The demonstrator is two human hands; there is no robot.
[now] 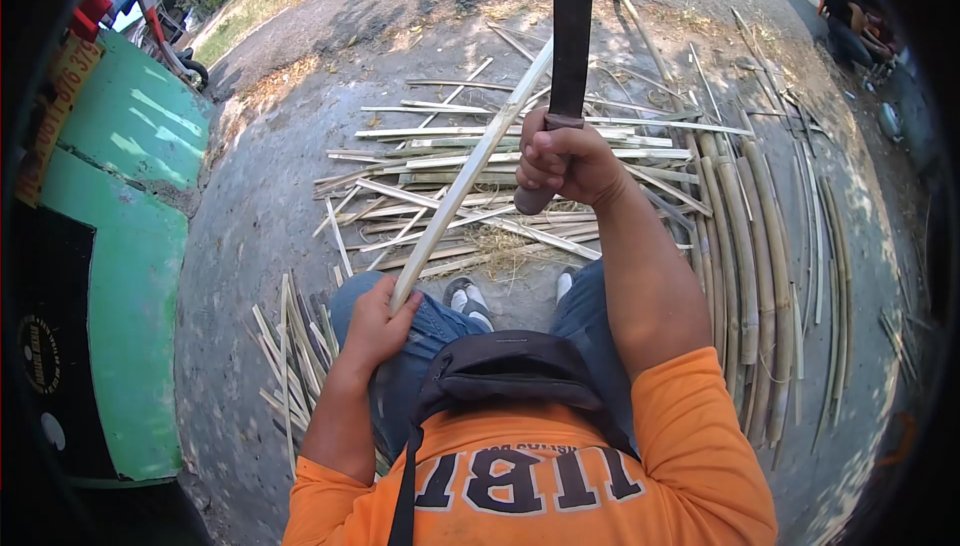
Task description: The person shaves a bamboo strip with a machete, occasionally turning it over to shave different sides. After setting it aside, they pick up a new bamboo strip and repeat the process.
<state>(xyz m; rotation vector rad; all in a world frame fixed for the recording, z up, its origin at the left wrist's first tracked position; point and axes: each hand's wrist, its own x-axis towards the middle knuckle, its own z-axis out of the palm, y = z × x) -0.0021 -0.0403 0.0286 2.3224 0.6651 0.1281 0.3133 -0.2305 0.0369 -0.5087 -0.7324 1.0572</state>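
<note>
My right hand (568, 158) is wrapped round the wooden handle of a machete (572, 36), raised upright in front of me with its dark blade pointing away. In my left hand (380, 318), near my left knee, is the lower end of a long pale bamboo strip (470, 171). The strip slants up and to the right, its far end close to the left side of the blade. Beyond my feet, many split bamboo strips (420, 161) lie in a loose pile on the ground.
Whole bamboo poles (745, 246) lie lengthwise at my right. More split strips (290, 346) are heaped beside my left leg. A green wall (140, 246) stands at the left. Another person (855, 11) sits at the far right, past the concrete ground (240, 246).
</note>
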